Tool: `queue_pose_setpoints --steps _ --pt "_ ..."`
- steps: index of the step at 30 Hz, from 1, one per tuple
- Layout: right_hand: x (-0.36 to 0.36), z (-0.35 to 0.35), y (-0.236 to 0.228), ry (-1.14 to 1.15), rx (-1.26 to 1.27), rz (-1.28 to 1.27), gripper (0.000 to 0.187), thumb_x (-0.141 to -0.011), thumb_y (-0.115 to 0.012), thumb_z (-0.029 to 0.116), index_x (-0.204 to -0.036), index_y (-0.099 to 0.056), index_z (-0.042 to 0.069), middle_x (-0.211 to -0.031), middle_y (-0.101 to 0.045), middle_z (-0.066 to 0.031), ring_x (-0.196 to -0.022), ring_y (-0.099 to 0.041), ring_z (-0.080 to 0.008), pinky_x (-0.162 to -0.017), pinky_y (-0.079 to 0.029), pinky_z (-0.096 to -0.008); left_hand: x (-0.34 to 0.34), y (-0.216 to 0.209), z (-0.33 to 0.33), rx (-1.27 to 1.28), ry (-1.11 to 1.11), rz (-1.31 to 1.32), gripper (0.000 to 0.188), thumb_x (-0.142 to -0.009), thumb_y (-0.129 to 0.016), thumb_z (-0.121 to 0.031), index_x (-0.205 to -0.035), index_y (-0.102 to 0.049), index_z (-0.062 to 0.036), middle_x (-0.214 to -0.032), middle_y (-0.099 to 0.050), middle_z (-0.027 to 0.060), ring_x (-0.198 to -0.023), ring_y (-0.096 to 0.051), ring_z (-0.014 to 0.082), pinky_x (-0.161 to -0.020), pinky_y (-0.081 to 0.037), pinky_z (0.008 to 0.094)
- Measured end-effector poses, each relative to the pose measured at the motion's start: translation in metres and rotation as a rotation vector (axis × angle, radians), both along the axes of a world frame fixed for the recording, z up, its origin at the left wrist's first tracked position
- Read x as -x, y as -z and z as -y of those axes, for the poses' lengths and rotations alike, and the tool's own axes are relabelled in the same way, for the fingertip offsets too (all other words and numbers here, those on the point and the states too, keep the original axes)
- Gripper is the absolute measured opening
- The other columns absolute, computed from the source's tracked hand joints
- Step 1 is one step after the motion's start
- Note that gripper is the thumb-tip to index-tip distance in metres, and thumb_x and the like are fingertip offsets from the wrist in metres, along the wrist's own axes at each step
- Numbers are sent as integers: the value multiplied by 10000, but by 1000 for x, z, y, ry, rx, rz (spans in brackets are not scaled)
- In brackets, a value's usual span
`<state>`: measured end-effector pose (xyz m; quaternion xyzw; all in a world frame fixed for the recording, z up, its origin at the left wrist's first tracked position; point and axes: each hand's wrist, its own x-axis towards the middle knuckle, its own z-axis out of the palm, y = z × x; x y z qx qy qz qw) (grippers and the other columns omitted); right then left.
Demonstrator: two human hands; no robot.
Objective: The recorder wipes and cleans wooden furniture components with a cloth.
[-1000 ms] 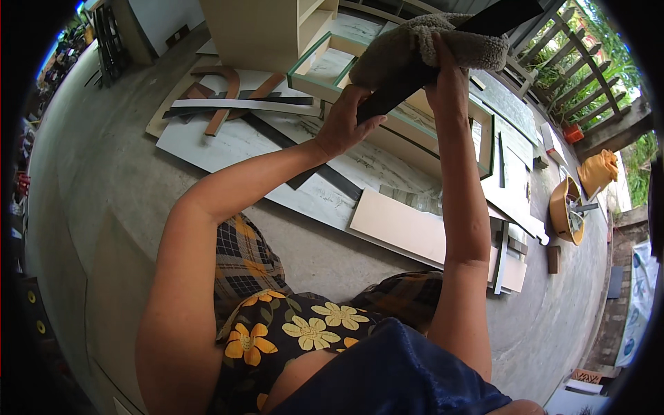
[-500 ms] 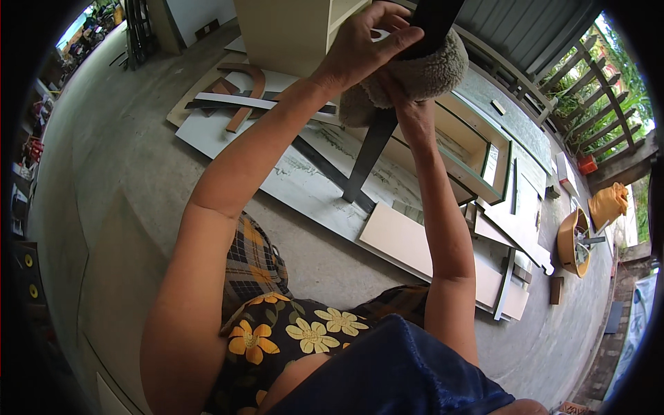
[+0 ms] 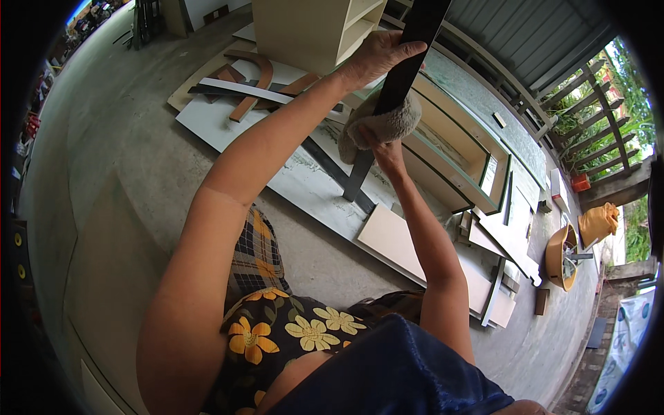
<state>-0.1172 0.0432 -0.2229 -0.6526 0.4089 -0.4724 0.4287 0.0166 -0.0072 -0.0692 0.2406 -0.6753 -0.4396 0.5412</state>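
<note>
While the left hand grips the dark strip near its upper part, thumb laid across the face and the other fingers partly hidden behind it, the right hand is closed around the grey cloth. That cloth (thick and fluffy) wraps the strip below the left hand. The strip stands steeply tilted, its top running out of view and its lower end over the marbled board; whether it touches there, I cannot tell.

Beneath that end, a second dark bar lies along the board, near a pale panel. To the left are curved brown pieces and a white slat, overlapping. Beyond the board rises a cream cabinet; just right of the hands sits a green-edged drawer. Farther right, on the concrete floor, stand a yellow tub with things in it, an orange sack and a small brown block.
</note>
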Motion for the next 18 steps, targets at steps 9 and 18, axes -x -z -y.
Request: queue_pose_setpoints --steps 9,18 --pt "4 -5 16 -105 -254 32 532 -764 -752 251 -1180 -534 3 -1130 -597 -106 -1046 -564 -190 -885 -469 -326 -27 -3 15 70 -309 -390 399 -884 -572 -457 -861 -634 -64 -689 -653 54 -584 -616 121 -544 -493 245" --pt "67 -7 69 -265 -260 -360 630 -699 -803 357 -1183 -564 32 -1142 -612 -112 -1047 -578 -213 -916 -454 -333 -167 -62 43 -34 -543 -864 336 -840 -652 -430 -835 -595 -99 -686 -557 27 -622 -552 172 -574 -461 315"
